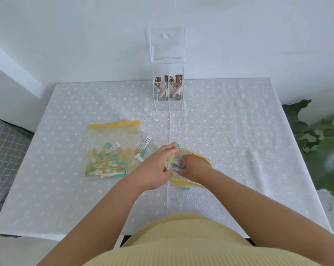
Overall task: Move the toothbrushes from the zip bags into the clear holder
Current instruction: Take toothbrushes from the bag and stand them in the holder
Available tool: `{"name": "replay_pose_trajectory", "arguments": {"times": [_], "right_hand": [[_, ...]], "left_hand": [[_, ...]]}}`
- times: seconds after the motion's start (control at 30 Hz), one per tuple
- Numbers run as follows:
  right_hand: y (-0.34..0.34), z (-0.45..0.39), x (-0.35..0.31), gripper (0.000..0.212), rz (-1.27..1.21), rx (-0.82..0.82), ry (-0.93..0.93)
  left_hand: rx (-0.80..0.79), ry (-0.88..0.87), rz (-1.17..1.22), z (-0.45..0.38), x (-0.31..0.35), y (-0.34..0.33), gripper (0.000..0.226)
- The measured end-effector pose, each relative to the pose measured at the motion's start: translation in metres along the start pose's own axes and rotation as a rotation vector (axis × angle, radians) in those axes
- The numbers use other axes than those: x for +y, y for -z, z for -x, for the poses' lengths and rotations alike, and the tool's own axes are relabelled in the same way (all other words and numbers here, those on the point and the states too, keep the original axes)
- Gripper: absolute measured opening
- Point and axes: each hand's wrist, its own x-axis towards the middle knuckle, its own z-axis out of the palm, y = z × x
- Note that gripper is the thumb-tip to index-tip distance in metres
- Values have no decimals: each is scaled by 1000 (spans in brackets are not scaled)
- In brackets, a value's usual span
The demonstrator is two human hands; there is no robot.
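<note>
A clear holder point(168, 81) with its lid raised stands at the back of the table, with several items in its compartments. A yellow-topped zip bag point(112, 148) full of wrapped toothbrushes lies flat left of centre. One wrapped toothbrush point(144, 148) lies loose beside it. A second zip bag point(191, 181) sits open in the middle. My left hand point(156, 166) holds that bag's rim open. My right hand point(193, 164) reaches inside it, fingers curled round wrapped toothbrushes point(178, 166).
The table point(239, 141) wears a pale cloth with small flowers. A leafy green plant point(323, 150) stands off the right edge. A grey checked cushion point(3, 150) lies at the left. The white wall is right behind the holder.
</note>
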Motion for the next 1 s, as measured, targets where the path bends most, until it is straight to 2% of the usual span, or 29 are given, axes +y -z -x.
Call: {"name": "replay_pose_trajectory", "arguments": {"times": [0.1,0.23,0.3,0.77,0.83,0.93,1.0], "right_hand": [[0,0,2,28,-53,-3,30],[-3,-1,2,39,-66,-110,44],[-4,-2,-1,37,-39,-116,28],[-4,5,-3,26,-227,250,73],[-5,4,-2,32,-208,233,72],[-8,3,-2,49,-244,121,74],[-11,2,-3,51,-261,87,77]], "left_hand": [[8,3,-1,1,-2,1,68],[-2,12,-3,4,-3,-1,69],[-13,14,-18,5,-3,-4,70],[22,0,-11,9,-3,-7,72],[24,6,-5,9,-2,-8,72],[39,13,1,9,-4,-6,71],[46,18,4,9,-5,-4,71]]}}
